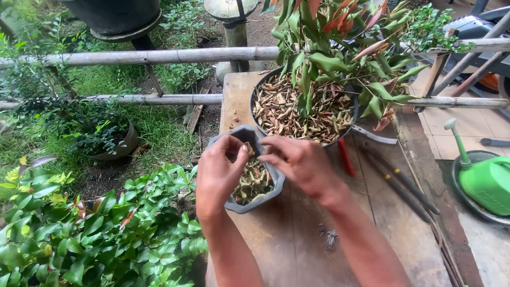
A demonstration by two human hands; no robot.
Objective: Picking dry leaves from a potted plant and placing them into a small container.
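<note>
Grey pot (241, 204) of dry leaves (254, 183) between hands; left hand (218, 175), right hand (303, 165) each grip pinching leaves.

Soft even daylight, faint shadows, sharp centre, slight wide-angle edge bending

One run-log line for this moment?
left hand: on small grey pot rim | right hand: over its dry leaves | big leaf-topped pot behind | wooden table

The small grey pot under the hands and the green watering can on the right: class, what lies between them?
In the head view, between the small grey pot and the green watering can lie red-handled pruners and dark long-handled tools on the wooden table.
</note>
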